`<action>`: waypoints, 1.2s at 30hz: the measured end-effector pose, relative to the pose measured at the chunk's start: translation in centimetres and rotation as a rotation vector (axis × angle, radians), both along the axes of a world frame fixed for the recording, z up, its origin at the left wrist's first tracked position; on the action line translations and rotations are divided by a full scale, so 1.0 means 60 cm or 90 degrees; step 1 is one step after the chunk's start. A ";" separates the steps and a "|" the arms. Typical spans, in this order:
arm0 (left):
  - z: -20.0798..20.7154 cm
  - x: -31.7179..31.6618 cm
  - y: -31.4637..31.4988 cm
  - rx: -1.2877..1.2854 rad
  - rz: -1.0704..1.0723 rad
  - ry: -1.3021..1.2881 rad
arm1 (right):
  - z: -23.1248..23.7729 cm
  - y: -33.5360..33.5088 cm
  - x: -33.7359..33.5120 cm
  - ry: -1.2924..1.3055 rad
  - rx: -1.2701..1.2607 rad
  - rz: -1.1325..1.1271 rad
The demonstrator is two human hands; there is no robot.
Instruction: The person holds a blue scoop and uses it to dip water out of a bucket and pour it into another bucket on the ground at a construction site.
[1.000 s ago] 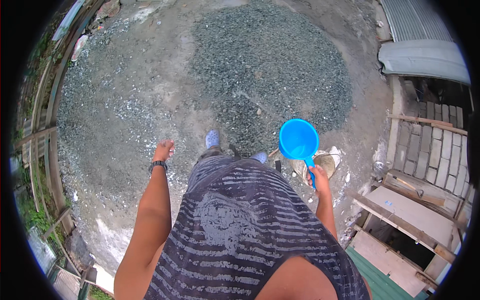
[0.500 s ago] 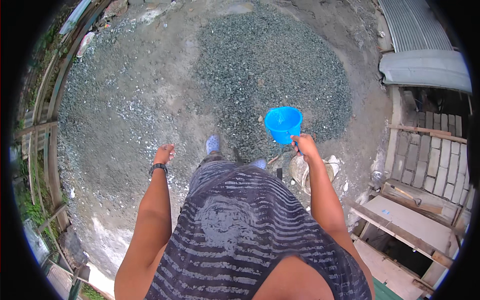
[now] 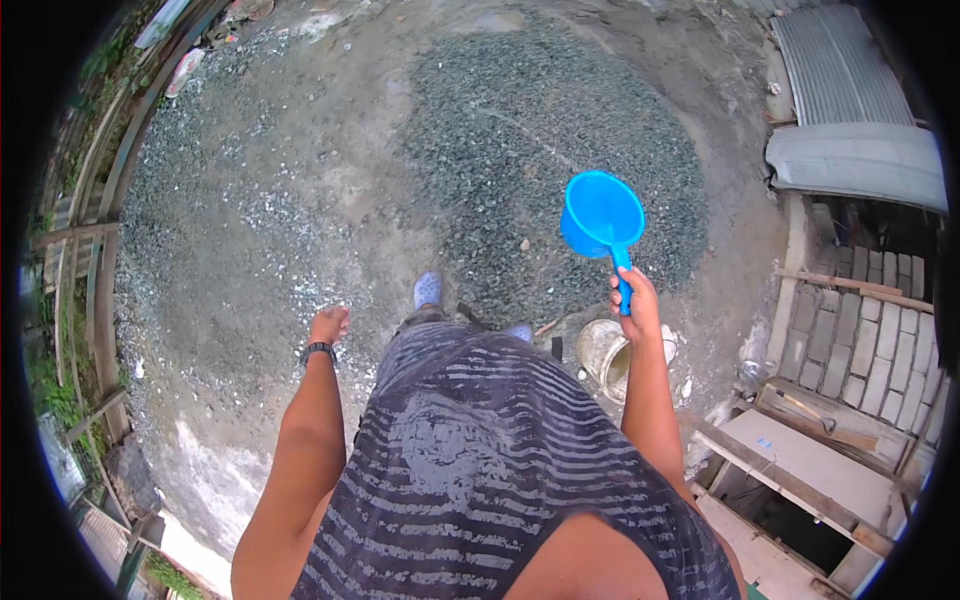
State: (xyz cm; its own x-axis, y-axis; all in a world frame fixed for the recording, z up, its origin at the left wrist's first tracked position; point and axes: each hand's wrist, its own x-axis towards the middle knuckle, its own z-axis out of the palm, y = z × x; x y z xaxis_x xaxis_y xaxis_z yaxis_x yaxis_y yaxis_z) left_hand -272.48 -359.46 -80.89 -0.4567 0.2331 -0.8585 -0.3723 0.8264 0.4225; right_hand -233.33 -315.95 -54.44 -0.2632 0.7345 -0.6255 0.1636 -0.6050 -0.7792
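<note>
My right hand is closed around the handle of a bright blue dipper, held out over a heap of grey gravel. The dipper is tilted, its mouth facing up toward me, and no water shows in it. A thin streak of water arcs above the gravel beyond its rim. Below my right forearm stands a dirty whitish bucket with murky contents, partly hidden by the arm. My left hand hangs at my left side, fingers curled in and nothing held, with a dark watch on the wrist.
Thinner gravel and muddy ground spread to the left, toward a wooden fence. On the right are stacked grey blocks, corrugated metal sheets and a wooden frame around a dark opening. My clog rests at the gravel's edge.
The dipper has swung right and away from me, and its handle now points back toward me. Water that was in it now streaks through the air. My left hand has dropped slightly.
</note>
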 end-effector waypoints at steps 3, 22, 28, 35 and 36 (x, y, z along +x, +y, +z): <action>-0.001 0.009 0.014 0.006 -0.001 -0.011 | -0.022 -0.062 0.045 -0.031 -0.051 0.018; 0.031 -0.037 0.094 0.110 0.020 0.047 | 0.030 0.052 -0.088 -0.016 -0.002 0.086; 0.008 -0.003 0.035 0.020 -0.017 0.006 | 0.045 0.028 -0.031 0.094 0.002 -0.024; -0.033 -0.003 0.001 0.047 0.011 -0.026 | -0.026 -0.109 0.051 0.038 -0.118 -0.015; -0.036 -0.004 0.004 0.048 0.015 -0.026 | -0.036 -0.128 0.057 0.002 -0.149 -0.035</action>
State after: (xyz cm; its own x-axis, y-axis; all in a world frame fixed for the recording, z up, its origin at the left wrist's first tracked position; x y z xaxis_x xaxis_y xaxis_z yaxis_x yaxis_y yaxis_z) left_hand -272.71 -359.20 -83.03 -0.4280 0.2876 -0.8568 -0.4089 0.7838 0.4674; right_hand -229.91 -323.64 -56.57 -0.2290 0.5833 -0.7793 0.1240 -0.7766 -0.6177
